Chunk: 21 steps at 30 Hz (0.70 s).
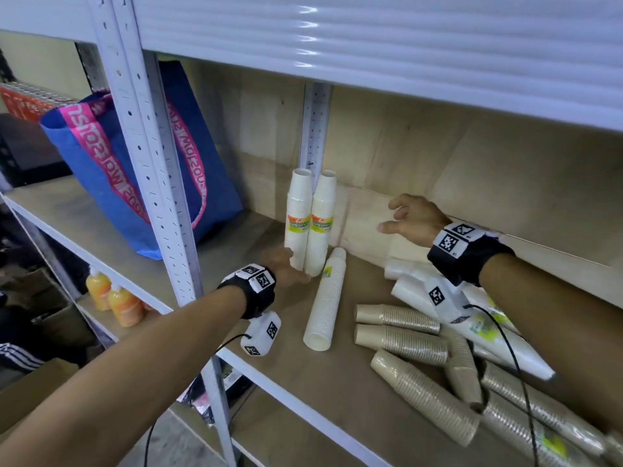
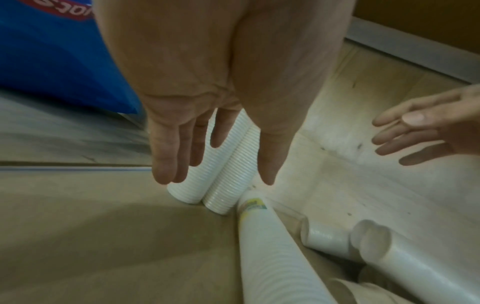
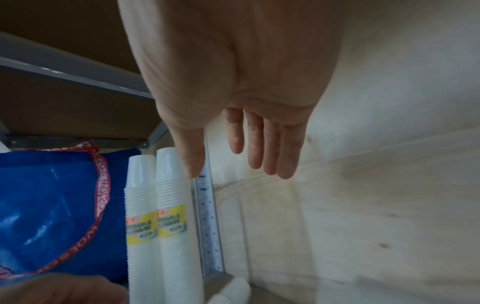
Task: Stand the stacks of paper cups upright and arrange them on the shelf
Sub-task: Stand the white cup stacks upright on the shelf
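Note:
Two white paper cup stacks [image 1: 298,217] [image 1: 322,224] with yellow labels stand nearly upright side by side on the shelf board [image 1: 269,348], in front of the rear post. My left hand [image 1: 286,267] is at their lower ends, fingers straight [image 2: 166,164]; whether it touches them I cannot tell. My right hand [image 1: 391,215] hovers to their right, fingers spread and empty [image 3: 270,160]. Another white stack [image 1: 325,301] lies flat beside them. Several brown stacks [image 1: 397,320] and more white ones [image 1: 414,291] lie in a heap under my right arm.
A blue bag with pink straps [image 1: 135,163] stands left of the front upright post [image 1: 151,163]. The rear post [image 1: 315,129] rises behind the standing stacks. The upper shelf [image 1: 371,45] hangs low overhead. Orange bottles [image 1: 114,298] sit on the lower shelf.

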Motion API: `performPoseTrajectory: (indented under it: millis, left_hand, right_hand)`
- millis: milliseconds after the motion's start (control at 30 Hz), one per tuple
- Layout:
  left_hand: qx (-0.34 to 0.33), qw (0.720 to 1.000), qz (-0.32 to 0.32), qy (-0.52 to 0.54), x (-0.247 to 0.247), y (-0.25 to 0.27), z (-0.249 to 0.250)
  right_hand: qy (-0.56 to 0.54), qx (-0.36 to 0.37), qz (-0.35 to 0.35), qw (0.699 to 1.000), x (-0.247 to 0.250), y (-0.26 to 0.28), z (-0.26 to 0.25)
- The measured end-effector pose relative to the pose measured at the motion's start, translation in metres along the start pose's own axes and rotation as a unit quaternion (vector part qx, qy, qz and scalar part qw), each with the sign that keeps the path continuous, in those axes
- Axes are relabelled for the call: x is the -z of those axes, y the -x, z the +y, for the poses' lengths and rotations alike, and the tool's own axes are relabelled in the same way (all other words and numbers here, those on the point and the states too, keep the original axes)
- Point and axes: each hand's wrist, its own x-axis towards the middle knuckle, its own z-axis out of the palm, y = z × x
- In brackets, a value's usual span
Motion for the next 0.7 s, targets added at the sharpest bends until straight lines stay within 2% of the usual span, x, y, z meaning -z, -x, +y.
performPoseTrajectory:
  millis: [200,367,533,700]
  left_hand:
    - [0.010,0.999,-0.031,-0.019,-0.030,0.010,0.026]
    - [0.022,0.998,-0.043,-0.045,-0.050,0.014,0.044]
    - [0.045,0.994,-0.054,-0.080,-0.063,0.010,0.042]
    - [0.062,0.992,-0.077,-0.072,-0.073,0.007,0.043]
  right_hand:
    - [0.020,-0.060,-0.028,0.998,0.018,0.045,0.067]
    - [0.069,-0.080,-0.030,0.994,0.030,0.086,0.116]
    - [0.103,-0.116,-0.066,0.986,0.034,0.117,0.161]
    - [0.083,-0.118,-0.079,0.986,0.027,0.139,0.193]
